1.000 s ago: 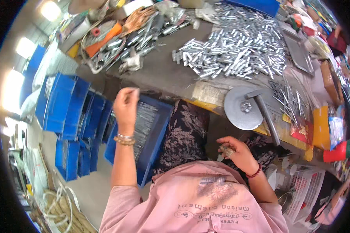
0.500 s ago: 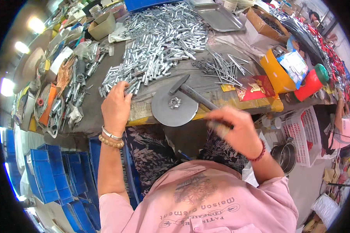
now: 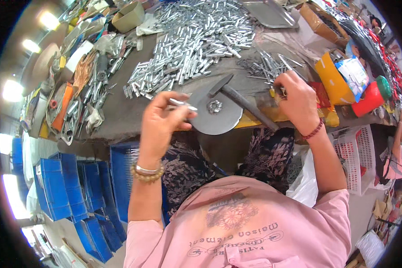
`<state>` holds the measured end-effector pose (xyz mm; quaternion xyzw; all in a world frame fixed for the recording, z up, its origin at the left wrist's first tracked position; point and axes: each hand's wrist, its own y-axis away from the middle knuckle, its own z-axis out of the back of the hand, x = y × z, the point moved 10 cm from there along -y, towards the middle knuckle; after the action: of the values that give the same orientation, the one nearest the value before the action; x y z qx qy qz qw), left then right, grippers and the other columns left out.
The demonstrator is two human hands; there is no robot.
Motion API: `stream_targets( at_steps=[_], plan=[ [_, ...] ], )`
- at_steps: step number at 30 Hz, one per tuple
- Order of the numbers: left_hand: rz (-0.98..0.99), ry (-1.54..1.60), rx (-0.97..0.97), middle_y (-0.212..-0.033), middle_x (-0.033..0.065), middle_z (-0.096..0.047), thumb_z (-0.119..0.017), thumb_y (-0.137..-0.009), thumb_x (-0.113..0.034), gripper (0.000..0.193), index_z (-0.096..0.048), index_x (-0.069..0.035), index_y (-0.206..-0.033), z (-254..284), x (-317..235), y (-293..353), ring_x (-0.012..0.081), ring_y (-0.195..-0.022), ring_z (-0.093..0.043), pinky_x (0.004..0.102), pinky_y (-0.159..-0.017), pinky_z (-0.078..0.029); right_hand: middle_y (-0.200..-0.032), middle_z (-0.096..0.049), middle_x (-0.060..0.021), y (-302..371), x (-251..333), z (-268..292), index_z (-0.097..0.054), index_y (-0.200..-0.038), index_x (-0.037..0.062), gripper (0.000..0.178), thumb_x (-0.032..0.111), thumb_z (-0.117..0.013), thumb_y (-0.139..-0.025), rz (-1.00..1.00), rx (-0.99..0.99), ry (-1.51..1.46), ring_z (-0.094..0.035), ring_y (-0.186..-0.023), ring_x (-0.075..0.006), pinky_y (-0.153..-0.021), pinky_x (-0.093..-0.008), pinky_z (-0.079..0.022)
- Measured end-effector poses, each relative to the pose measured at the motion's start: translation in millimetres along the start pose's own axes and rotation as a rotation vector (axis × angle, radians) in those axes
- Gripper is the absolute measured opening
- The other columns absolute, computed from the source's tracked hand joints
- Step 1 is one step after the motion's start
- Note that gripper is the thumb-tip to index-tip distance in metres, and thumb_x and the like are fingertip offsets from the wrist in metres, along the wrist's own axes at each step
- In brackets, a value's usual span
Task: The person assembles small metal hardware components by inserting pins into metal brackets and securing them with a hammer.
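On the bench [image 3: 123,94], a disc [image 3: 201,119] lies at the near edge between the two hands, the left hand [image 3: 158,123] at its left and the right hand [image 3: 300,99] well to its right, with a hammer [image 3: 250,107] across its right side. Behind the disc spreads a pile of metal pieces [image 3: 201,42], with hand tools [image 3: 102,71] to its left and rods [image 3: 267,67] to its right, just behind the right hand. Below the bench, bins [image 3: 58,187] stand left and a basket [image 3: 353,154] right.
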<state>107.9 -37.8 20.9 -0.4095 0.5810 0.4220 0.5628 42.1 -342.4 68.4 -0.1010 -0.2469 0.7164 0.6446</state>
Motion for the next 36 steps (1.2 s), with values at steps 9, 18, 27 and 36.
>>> stream_targets(
  at_steps=[9,18,27,36],
  plan=[
    [-0.314,-0.552,0.020,-0.092,0.0022,-0.067,-0.083,-0.089,-0.005,0.014,-0.078,-0.003,-0.102,-33,-10,16,0.0107,-0.082,-0.062,0.0261,-0.072,-0.049,-0.094,-0.068,-0.0016,23,60,-56,-0.066,-0.107,0.0039,0.030,-0.015,-0.072,-0.084,-0.445,0.124,-1.409,-0.068,-0.088,-0.0071,-0.073,-0.0256,-0.053],
    [-0.404,-0.730,-0.010,-0.096,0.0069,-0.066,-0.084,-0.086,-0.006,0.014,-0.078,-0.002,-0.099,-25,-16,20,0.0218,-0.092,-0.065,0.0338,-0.081,-0.052,-0.090,-0.070,-0.0076,12,105,-15,-0.077,-0.094,0.0106,0.019,0.003,-0.075,-0.077,0.178,0.075,-0.407,-0.070,-0.089,-0.0299,-0.079,-0.0433,-0.057],
    [-0.377,-0.672,0.076,-0.095,0.0057,-0.066,-0.085,-0.085,-0.006,0.016,-0.078,-0.002,-0.099,-27,-10,15,0.0205,-0.091,-0.064,0.0329,-0.080,-0.051,-0.093,-0.063,-0.0050,7,114,-19,-0.077,-0.093,0.0116,0.015,0.007,-0.074,-0.079,0.237,0.038,-0.288,-0.066,-0.095,-0.0277,-0.085,-0.0414,-0.054],
    [-0.360,-0.567,0.075,-0.095,0.0055,-0.066,-0.085,-0.085,-0.003,0.016,-0.078,-0.001,-0.098,-25,-4,14,0.0192,-0.090,-0.063,0.0317,-0.081,-0.051,-0.093,-0.063,-0.0050,9,112,-24,-0.076,-0.093,0.0110,0.013,0.005,-0.072,-0.081,0.288,0.016,-0.362,-0.066,-0.094,-0.0277,-0.084,-0.0410,-0.053]
  ],
)
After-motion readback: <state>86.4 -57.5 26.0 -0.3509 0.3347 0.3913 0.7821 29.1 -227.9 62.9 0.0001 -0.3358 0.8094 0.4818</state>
